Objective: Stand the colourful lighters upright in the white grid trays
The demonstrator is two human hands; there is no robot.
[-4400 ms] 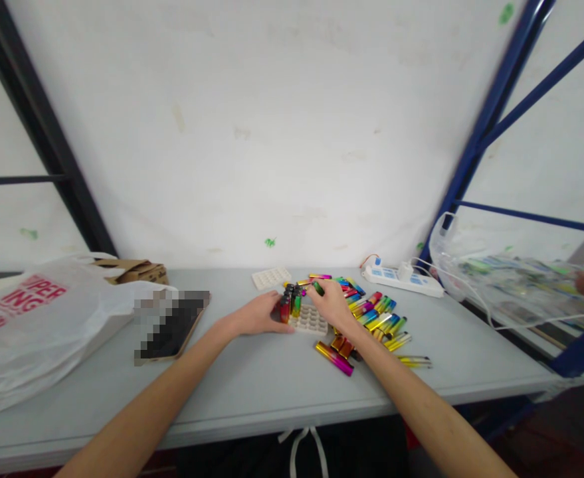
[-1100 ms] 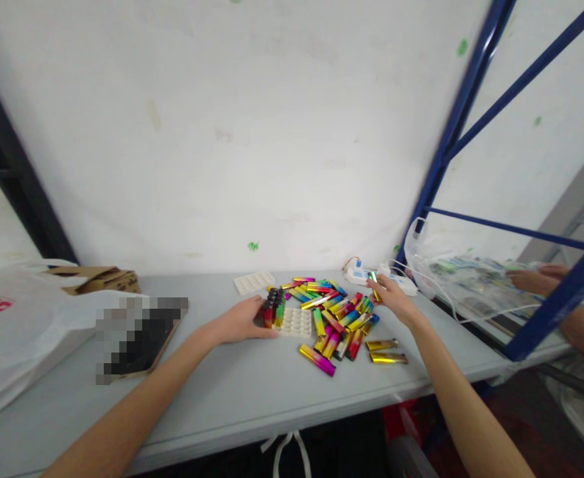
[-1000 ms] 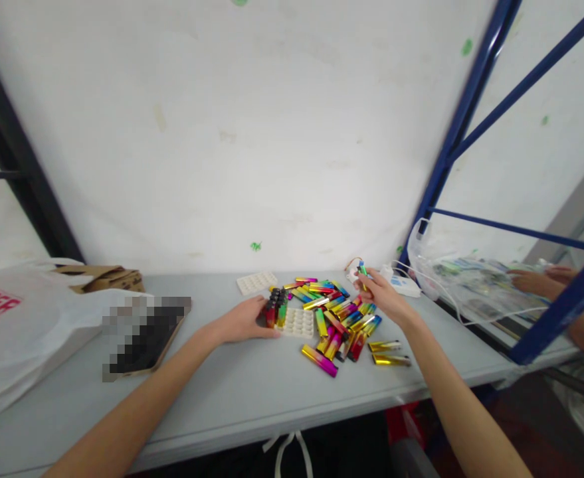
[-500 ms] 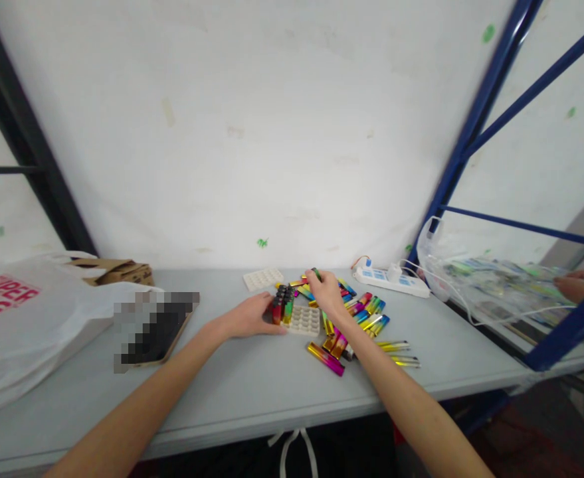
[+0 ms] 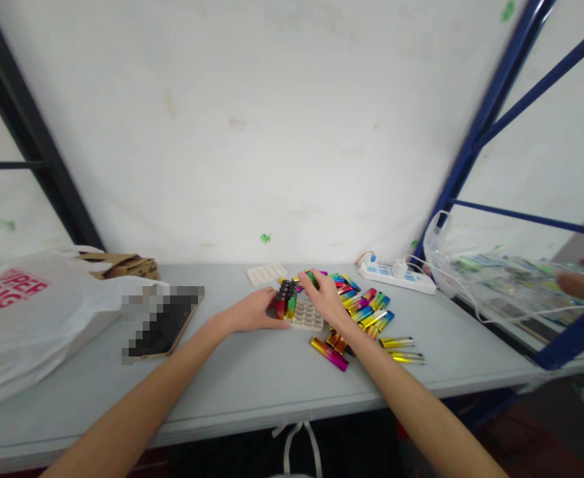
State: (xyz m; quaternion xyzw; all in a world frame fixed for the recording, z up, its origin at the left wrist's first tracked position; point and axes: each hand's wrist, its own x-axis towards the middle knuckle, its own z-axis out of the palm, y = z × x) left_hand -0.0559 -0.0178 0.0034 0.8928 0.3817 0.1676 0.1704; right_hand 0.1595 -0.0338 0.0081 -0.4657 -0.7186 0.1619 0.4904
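A pale tray with small square slots [image 5: 309, 317] lies on the table, and several lighters with black tops [image 5: 286, 300] stand upright in its left end. My left hand [image 5: 256, 310] is wrapped round that left end, thumb along the near edge; the far fingers are partly hidden. Just above the tray's far right side, my right hand [image 5: 325, 296] pinches a green lighter [image 5: 311, 277], mostly covered by the fingers. To the right spreads a loose pile of shiny, rainbow-coloured lighters [image 5: 371, 312], partly behind my right forearm. One orange-and-magenta lighter [image 5: 329, 354] lies nearer the front.
A second pale tray [image 5: 266, 273] lies near the wall. Leftward are a phone [image 5: 172, 322], a white plastic bag [image 5: 37, 318] and cardboard [image 5: 127, 265]. A power strip [image 5: 396, 277] sits at the back right, beside a blue rack post [image 5: 458, 172]. Another person's hand [image 5: 578, 285] is at far right.
My right hand has moved slightly left with the green lighter, closer to the standing lighters. My left hand stays on the tray. The whole view has shifted a little.
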